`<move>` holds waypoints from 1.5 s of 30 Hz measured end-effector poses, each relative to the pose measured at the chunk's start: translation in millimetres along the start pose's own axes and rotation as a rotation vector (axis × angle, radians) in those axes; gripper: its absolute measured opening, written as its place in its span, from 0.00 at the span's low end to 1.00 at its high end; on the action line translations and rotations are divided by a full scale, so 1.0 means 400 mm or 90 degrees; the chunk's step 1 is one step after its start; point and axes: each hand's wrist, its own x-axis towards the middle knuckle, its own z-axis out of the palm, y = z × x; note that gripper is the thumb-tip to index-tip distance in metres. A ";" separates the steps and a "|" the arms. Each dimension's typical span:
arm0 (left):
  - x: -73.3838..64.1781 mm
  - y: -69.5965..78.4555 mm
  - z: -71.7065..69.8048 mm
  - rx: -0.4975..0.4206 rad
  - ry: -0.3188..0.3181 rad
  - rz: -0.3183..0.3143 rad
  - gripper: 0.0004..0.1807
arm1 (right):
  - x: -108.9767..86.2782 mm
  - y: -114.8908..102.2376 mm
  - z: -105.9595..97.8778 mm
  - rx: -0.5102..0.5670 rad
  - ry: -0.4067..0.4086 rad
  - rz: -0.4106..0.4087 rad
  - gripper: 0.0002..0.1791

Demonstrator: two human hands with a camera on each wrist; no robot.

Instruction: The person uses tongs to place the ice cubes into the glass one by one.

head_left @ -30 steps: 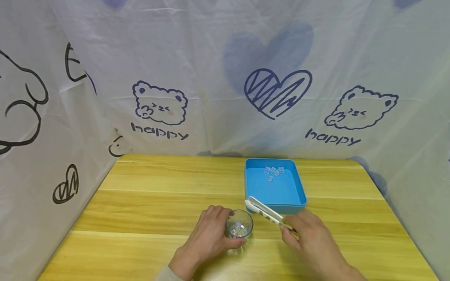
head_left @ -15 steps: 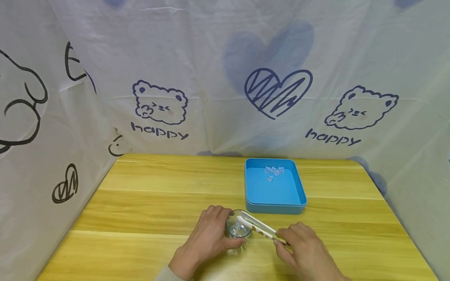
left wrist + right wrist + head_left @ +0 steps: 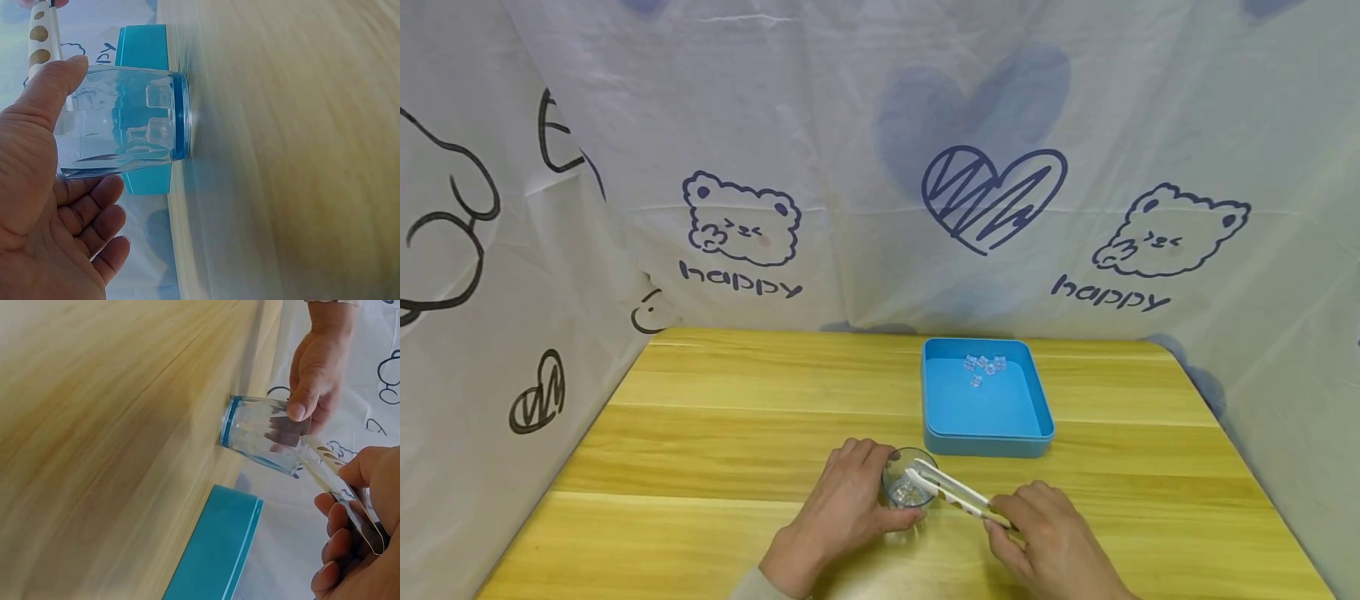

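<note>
A clear drinking glass (image 3: 100, 137) stands upright on the table with several clear cubes (image 3: 159, 132) at its bottom. My left hand (image 3: 842, 496) holds it from the left, thumb at the near side and fingers round the far side. My right hand (image 3: 1048, 529) grips a pair of white tongs (image 3: 958, 483) with brown spots, pinched between thumb and fingers. The tips of the tongs reach inside the glass's mouth, a little apart from each other in the head view. Whether a cube lies between them I cannot tell.
Behind the glass and to its right sits a shallow blue tray (image 3: 992, 447). Several clear cubes (image 3: 976, 382) lie toward its back. A printed white cloth (image 3: 850, 167) hangs behind the wooden table (image 3: 737, 417) and along its sides.
My right hand has brought the tongs left and toward me, from the tray's front edge into the glass's mouth; lately the tips have parted slightly. The left hand and glass stay put.
</note>
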 end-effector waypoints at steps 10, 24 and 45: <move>0.002 0.001 -0.001 -0.006 -0.008 -0.007 0.42 | -0.005 0.002 0.001 -0.012 -0.012 -0.008 0.08; 0.001 0.001 0.000 -0.008 -0.008 -0.008 0.42 | -0.011 0.006 0.008 -0.004 0.006 -0.010 0.19; 0.001 -0.001 -0.002 -0.009 -0.015 -0.009 0.43 | -0.014 0.004 0.006 0.000 0.002 0.002 0.11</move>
